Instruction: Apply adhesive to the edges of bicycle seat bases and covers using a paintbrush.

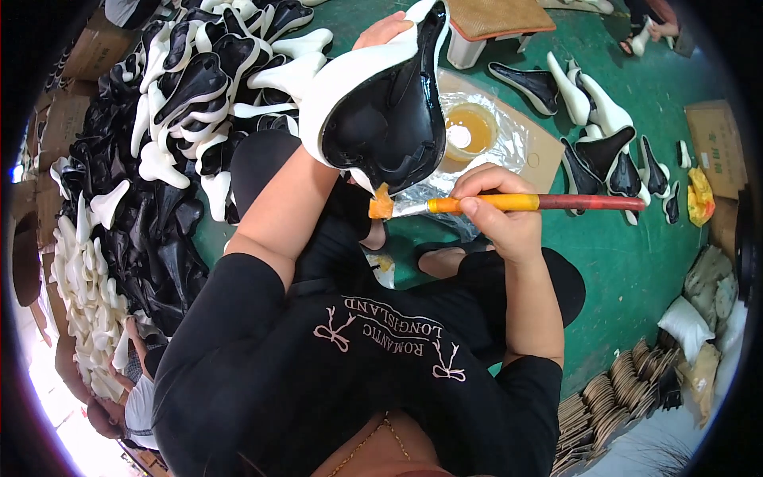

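Note:
My left hand [383, 32] grips a bicycle saddle [381, 131] from its far side, with the black underside turned toward me and the white cover around its rim. Only some fingers show past the top of the cover. In my right hand [506, 219] is a paintbrush [572, 202] with a yellow and dark red handle, pinched between thumb and fingers. Its bristles, coated in amber, glue-like stuff, meet the saddle's near edge or lie just by it. Beyond my right hand, a round tub [494, 121] of amber liquid stands on clear plastic film [513, 147] over cardboard.
Many white and black saddles [199, 87] are heaped at the left, beside black shells [127, 207] and white covers [87, 310]. More saddles [608, 151] lie on the green floor at right. A stool [501, 20] stands ahead; cardboard stacks [612, 397] sit lower right. Other people are at the edges.

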Demonstrator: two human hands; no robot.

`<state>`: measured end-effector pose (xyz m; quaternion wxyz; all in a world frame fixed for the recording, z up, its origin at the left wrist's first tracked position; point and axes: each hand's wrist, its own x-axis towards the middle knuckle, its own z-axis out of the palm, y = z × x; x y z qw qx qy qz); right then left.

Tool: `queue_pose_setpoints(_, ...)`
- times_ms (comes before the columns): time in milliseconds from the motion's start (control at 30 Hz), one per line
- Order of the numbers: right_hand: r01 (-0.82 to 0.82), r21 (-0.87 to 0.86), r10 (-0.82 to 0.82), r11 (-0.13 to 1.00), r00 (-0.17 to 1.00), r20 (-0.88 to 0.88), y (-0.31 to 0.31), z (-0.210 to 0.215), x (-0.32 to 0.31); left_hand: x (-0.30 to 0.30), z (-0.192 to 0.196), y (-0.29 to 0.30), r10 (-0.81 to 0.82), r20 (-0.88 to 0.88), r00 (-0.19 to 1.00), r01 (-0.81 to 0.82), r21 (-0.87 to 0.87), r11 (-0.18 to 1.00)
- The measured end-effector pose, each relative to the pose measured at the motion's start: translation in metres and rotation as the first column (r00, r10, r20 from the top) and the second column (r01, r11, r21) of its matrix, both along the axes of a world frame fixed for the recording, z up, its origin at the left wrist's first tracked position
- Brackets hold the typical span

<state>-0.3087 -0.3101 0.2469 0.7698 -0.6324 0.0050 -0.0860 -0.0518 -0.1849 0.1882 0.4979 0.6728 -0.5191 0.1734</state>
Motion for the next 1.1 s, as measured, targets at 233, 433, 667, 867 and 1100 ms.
queue_pose_setpoints(233, 0.264, -0.479, -0.231, 0.837, 0.965, 0.127, -0.013, 0.016, 0.000, 0.015, -0.005, 0.009, 0.076, 0.062, 0.995, -0.073, -0.059, 0.996)
queue_pose_setpoints(433, 0.139, -0.371, -0.105, 0.918, 0.989, 0.108, 0.002, 0.019, 0.001, 0.019, -0.004, 0.015, 0.139, 0.151, 0.979, -0.135, -0.035, 0.990)
queue_pose_setpoints(667, 0.379, -0.474, -0.343, 0.795, 0.925, 0.164, -0.020, 0.016, 0.000, 0.020, -0.001, 0.020, 0.219, 0.270, 0.938, -0.220, -0.026, 0.975)
queue_pose_setpoints(867, 0.517, -0.576, -0.532, 0.633, 0.831, 0.162, -0.053, -0.010, 0.000, 0.014, 0.014, 0.042, 0.151, -0.058, 0.987, -0.139, 0.175, 0.975)
queue_pose_setpoints(1100, 0.337, -0.656, -0.452, 0.676, 0.892, -0.008, -0.063, -0.067, 0.028, -0.003, 0.073, 0.074, 0.286, 0.139, 0.948, -0.318, 0.367, 0.874)
